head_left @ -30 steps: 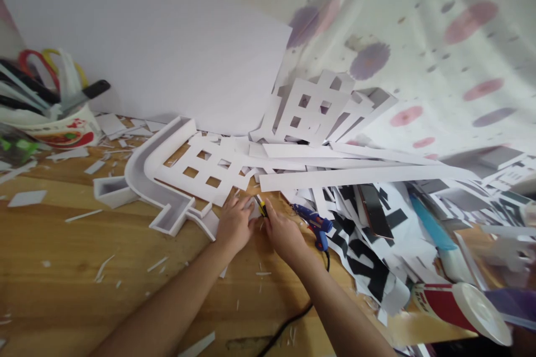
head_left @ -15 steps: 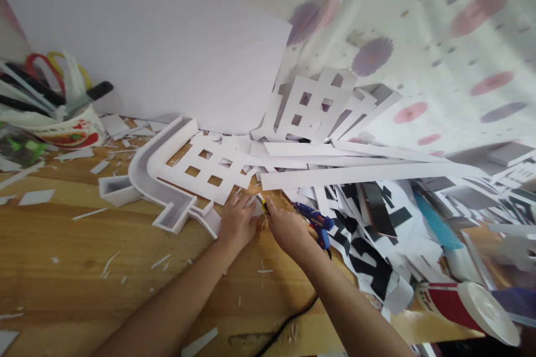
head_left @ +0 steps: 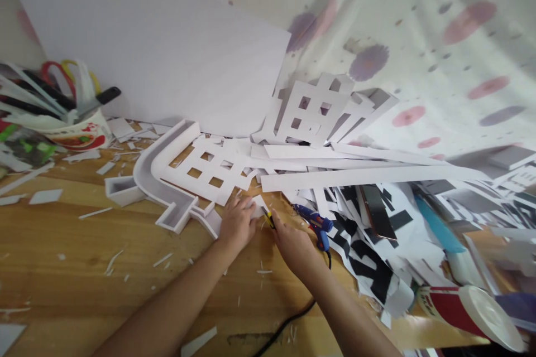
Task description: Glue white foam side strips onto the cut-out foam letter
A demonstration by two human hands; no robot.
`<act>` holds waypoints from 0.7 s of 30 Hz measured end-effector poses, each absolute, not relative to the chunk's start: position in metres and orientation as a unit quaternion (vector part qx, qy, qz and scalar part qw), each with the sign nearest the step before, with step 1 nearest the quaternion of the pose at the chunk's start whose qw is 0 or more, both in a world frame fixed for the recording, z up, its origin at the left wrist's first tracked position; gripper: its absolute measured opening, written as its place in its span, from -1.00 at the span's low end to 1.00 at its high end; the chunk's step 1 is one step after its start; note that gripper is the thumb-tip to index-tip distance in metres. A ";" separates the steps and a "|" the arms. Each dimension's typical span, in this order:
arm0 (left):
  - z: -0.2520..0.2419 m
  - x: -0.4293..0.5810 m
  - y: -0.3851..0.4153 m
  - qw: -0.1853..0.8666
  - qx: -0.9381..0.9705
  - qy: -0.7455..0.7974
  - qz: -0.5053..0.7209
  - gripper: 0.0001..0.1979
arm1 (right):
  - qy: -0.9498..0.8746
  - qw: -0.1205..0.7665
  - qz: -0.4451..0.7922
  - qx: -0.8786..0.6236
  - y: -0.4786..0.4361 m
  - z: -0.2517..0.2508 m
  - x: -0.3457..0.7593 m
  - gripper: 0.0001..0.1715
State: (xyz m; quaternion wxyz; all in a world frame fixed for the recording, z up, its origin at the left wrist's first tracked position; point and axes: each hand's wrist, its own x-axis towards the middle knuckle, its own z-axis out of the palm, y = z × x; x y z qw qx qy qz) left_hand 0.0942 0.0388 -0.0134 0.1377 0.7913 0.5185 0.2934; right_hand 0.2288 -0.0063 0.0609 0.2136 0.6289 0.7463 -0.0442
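My right hand point(head_left: 295, 242) is closed around a yellow-and-black utility knife point(head_left: 268, 217), its blade end at the edge of a small white board piece point(head_left: 258, 206). Beneath the fingers of my left hand point(head_left: 238, 222), that piece is held against the wooden table. Left of my left hand lies a white raised-edge channel letter part point(head_left: 147, 164) with a curved wall. Behind it rests a flat white cutout with square holes point(head_left: 209, 166). A blue glue gun point(head_left: 316, 219) lies just right of my right hand.
Long white strips point(head_left: 355, 175) stretch behind the hands. Printed sheets with a phone point(head_left: 377, 212) on them and a red-and-white paper tub point(head_left: 464, 312) lie to the right. A bowl of tools point(head_left: 86, 131) stands at the left. The wooden table point(head_left: 167, 295) carries scattered scraps and a black cord point(head_left: 288, 323).
My right hand and the knife have shifted slightly right and down, so more of the small board piece shows. My left hand stays on it. The view has turned a little.
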 end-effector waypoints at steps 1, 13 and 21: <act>-0.013 0.094 0.039 0.137 0.790 0.521 0.293 -0.78 | 0.744 0.211 -0.047 0.633 -0.009 0.061 0.230 -0.43; -0.015 0.090 0.042 0.082 0.792 0.496 0.347 -0.74 | 0.682 0.110 -0.057 0.721 -0.038 0.038 0.244 -0.47; 0.039 0.077 0.035 0.072 0.801 0.368 0.467 -0.46 | 0.678 0.041 -0.031 0.733 -0.026 0.031 0.232 -0.44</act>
